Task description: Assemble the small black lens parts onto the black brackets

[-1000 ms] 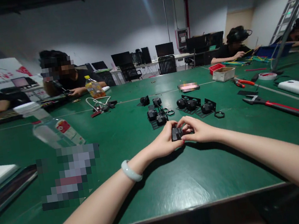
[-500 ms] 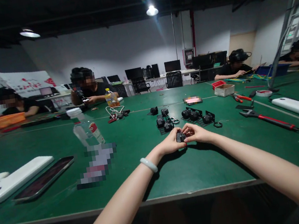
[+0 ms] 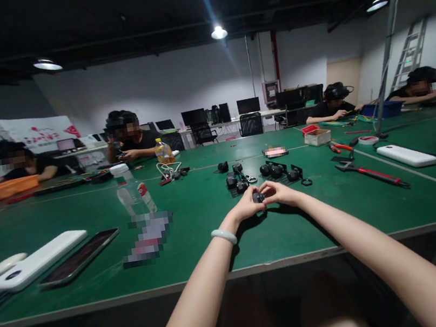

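My left hand (image 3: 247,204) is closed around a small black part (image 3: 258,197), low over the green table (image 3: 176,268). Its exact kind is too small to make out. My right hand (image 3: 281,193) pinches the same part from the other side, with its fingers bent over the top. Just beyond my hands lie several black rounded parts (image 3: 232,181) on dark slotted pieces. To their right is a second group of black parts (image 3: 270,169), one with an upright flat plate. A black ring (image 3: 306,182) and a pale ring (image 3: 252,179) lie nearby.
An adjustable wrench (image 3: 370,170), red-handled pliers (image 3: 341,148) and a small box (image 3: 318,137) are to the right. At left are a clear bottle (image 3: 130,190), a white power bank (image 3: 40,261) and a dark phone (image 3: 80,258). Several people sit across the table.
The camera view has tilted up and turned slightly right, so the table contents appear shifted. Both hands remain together on the small black part, with only slight finger movement.
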`<control>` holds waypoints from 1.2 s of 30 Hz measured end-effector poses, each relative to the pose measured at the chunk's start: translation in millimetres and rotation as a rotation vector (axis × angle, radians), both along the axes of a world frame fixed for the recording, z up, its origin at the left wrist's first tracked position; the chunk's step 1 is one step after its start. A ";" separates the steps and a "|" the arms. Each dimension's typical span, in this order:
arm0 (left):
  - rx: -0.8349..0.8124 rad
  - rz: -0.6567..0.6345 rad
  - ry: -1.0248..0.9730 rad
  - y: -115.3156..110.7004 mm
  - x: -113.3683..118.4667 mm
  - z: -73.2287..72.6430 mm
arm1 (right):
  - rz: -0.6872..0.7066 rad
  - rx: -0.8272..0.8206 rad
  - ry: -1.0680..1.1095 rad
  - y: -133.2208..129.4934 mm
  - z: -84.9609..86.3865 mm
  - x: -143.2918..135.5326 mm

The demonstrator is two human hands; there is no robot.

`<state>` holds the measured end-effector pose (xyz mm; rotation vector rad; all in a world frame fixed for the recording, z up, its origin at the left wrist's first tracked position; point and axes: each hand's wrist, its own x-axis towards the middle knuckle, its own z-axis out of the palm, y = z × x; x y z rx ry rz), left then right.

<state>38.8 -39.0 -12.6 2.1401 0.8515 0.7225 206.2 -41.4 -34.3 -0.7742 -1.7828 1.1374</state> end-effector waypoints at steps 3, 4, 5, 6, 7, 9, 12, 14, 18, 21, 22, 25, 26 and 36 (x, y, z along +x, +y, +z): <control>0.001 0.020 -0.010 2.3 -0.1 -2.5 | -0.022 0.005 -0.006 -0.1 -0.4 0.0; 0.000 0.018 -0.013 2.6 -0.3 -2.8 | -0.027 0.007 -0.009 0.1 -0.7 0.1; 0.002 0.014 -0.017 2.7 -0.4 -2.9 | -0.028 0.011 -0.010 0.3 -0.9 0.2; 0.004 0.008 -0.020 2.6 -0.5 -2.8 | -0.025 0.015 -0.011 0.4 -1.1 0.3; 0.009 0.003 -0.021 2.3 -0.6 -2.6 | -0.022 0.019 -0.011 0.4 -1.4 0.4; 0.023 -0.006 -0.022 1.8 -0.5 -2.2 | -0.022 0.023 -0.011 -0.1 -1.7 0.4; 0.048 -0.005 -0.026 1.1 -0.1 -2.1 | -0.035 0.024 -0.017 -2.5 -1.5 -0.1; 0.052 0.007 -0.030 1.1 -0.1 -2.5 | -0.044 0.028 -0.017 -4.6 -0.9 -0.7; 0.016 -0.005 -0.027 2.0 -0.7 -3.9 | -0.051 0.034 -0.015 -6.7 0.4 -1.5; -0.002 0.021 -0.023 2.9 -0.1 -4.6 | -0.066 0.038 -0.026 -6.1 0.3 -1.6; 0.000 0.032 -0.025 2.8 0.2 -4.4 | -0.070 0.038 -0.027 -5.7 0.0 -1.5; 0.012 0.026 -0.023 1.0 0.8 -1.9 | -0.060 0.037 -0.022 -5.2 -0.8 -1.4; 0.014 0.013 -0.017 0.0 0.7 -0.6 | -0.055 0.040 -0.020 -5.3 -1.1 -1.5; 0.001 -0.013 0.002 -2.9 0.0 3.6 | -0.059 0.048 -0.036 -5.1 -0.2 -1.3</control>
